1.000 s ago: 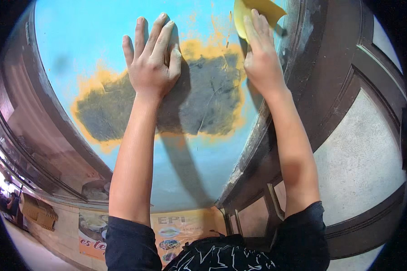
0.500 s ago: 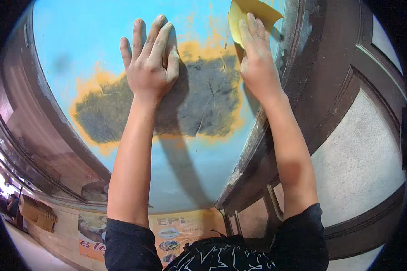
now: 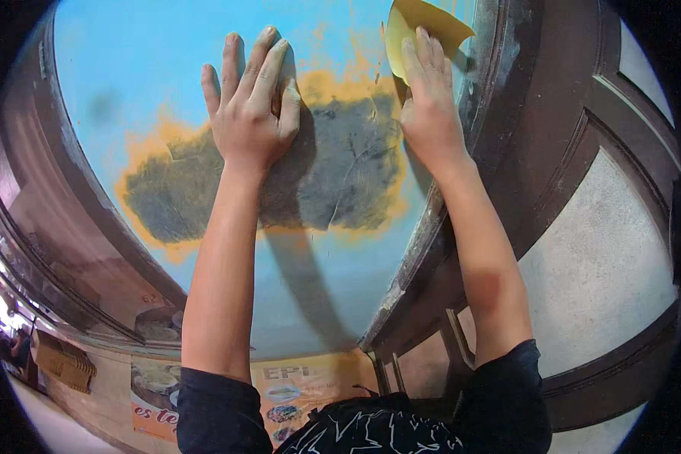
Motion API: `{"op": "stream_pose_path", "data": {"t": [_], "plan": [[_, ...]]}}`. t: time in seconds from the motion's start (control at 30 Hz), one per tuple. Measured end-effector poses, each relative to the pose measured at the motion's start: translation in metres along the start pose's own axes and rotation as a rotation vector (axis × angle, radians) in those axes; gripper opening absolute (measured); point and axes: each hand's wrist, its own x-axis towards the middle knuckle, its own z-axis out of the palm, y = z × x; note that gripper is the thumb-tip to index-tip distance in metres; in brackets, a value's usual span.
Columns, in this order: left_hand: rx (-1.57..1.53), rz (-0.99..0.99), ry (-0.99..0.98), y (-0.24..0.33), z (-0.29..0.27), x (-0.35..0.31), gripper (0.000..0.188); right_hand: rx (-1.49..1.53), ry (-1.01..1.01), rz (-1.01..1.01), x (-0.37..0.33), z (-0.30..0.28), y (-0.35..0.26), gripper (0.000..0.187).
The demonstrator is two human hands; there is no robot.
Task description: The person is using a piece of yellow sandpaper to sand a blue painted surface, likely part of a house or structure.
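My left hand (image 3: 256, 113) lies flat against a light blue painted panel (image 3: 159, 45), fingers spread, nothing in it. Its palm covers part of a dark grey bare patch (image 3: 348, 163) ringed with orange. To the right, my right hand (image 3: 433, 102) presses a yellow sheet of sandpaper (image 3: 443, 19) to the panel near its right edge. The fingers lie close together over the sheet, whose upper and right corners curl up from the surface. The right thumb is mostly hidden. Pale dust coats the fingers of both hands.
Dark brown wooden framing (image 3: 530, 136) borders the panel on the right, with a whitish panel (image 3: 605, 265) set in it. A dark frame (image 3: 106, 204) runs along the left. Low down are a printed poster (image 3: 318, 378) and brown cardboard (image 3: 64, 362).
My right hand has shifted slightly down along the panel, and the sandpaper's folded corner sits a little differently. My left hand stays in place.
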Motion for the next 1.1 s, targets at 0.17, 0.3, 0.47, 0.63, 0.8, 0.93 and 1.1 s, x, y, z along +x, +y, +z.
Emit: {"op": "stream_pose_path", "data": {"t": [0.17,0.3,0.47,0.63,0.8,0.93,1.1], "plan": [[0.013,0.01,0.007,-0.003,0.0,-0.006,0.046,0.04,-0.128,0.065,-0.051,0.012,-0.053,0.061],[0.012,0.002,0.008,0.0,0.0,-0.004,0.046,0.076,-0.099,-0.008,-0.039,0.006,-0.037,0.061],[0.018,0.007,0.017,0.003,0.001,-0.003,0.046,-0.002,0.013,-0.004,0.008,0.0,-0.006,0.062],[0.032,0.019,0.012,0.001,-0.001,-0.002,0.046,-0.022,-0.03,0.071,-0.019,0.011,-0.045,0.064],[0.045,-0.008,-0.017,-0.001,0.002,-0.005,0.046,0.003,-0.135,0.078,-0.027,0.009,-0.047,0.059],[0.023,-0.002,0.002,0.004,0.006,-0.002,0.045,0.048,-0.041,0.013,0.009,-0.005,-0.002,0.066],[0.024,0.006,0.025,-0.003,0.008,-0.013,0.045,0.043,-0.015,0.001,-0.023,0.007,-0.022,0.056]]}}
